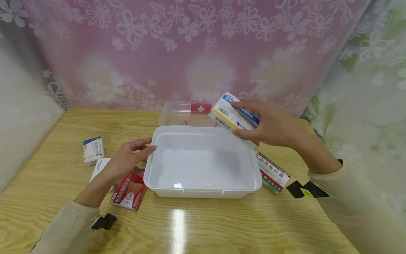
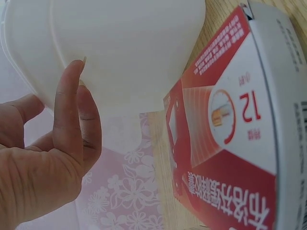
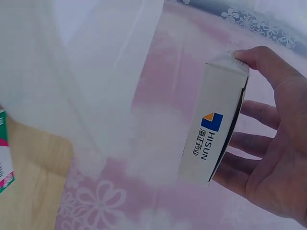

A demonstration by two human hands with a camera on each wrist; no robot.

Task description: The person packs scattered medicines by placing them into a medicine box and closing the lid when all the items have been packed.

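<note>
A white plastic storage box (image 1: 203, 169) stands upright in the middle of the table, its inside bare. My left hand (image 1: 128, 158) pinches its left rim, thumb over the edge and the fingers (image 2: 69, 110) along the outer wall. Above the back right corner of the storage box, my right hand (image 1: 269, 121) holds a white medicine box (image 1: 233, 112) with blue and yellow bands, tilted. Its narrow end (image 3: 216, 120) faces the right wrist view. Right beside the left hand lies a red and white medicine box (image 1: 130, 190), which looms large in the left wrist view.
Behind the storage box lies a clear lid (image 1: 174, 113) with a red cross label. At left are a small white-and-blue medicine box (image 1: 93, 151) and a partly hidden white box (image 1: 99, 165). A green-and-red striped medicine box (image 1: 272, 171) lies at right. Curtains hang behind the table.
</note>
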